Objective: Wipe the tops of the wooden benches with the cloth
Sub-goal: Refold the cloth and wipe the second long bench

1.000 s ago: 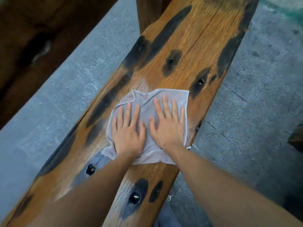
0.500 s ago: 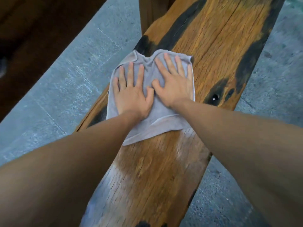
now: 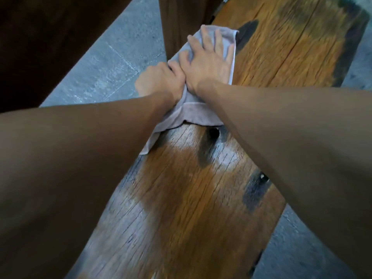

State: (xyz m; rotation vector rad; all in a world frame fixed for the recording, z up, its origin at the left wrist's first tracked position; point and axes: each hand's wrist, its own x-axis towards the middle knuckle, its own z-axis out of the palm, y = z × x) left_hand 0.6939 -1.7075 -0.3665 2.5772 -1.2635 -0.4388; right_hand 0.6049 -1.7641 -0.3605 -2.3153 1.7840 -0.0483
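A long wooden bench [image 3: 191,198] with dark stains and bolt holes runs away from me. A pale grey cloth [image 3: 193,111] lies on its top near the left edge, one corner hanging toward me. My right hand [image 3: 209,59] presses flat on the cloth with fingers spread. My left hand [image 3: 161,81] is at the bench's left edge, its fingers curled around the cloth's side. A damp sheen shows on the wood nearer to me.
A dark wooden post [image 3: 181,21] rises just beyond the cloth at the bench's left side. Another dark wooden piece [image 3: 40,47] fills the upper left. Grey paved floor [image 3: 104,73] lies on both sides of the bench.
Both hands have pushed the cloth further away along the bench. My left hand went from flat on the cloth to gripping its left side at the bench edge.
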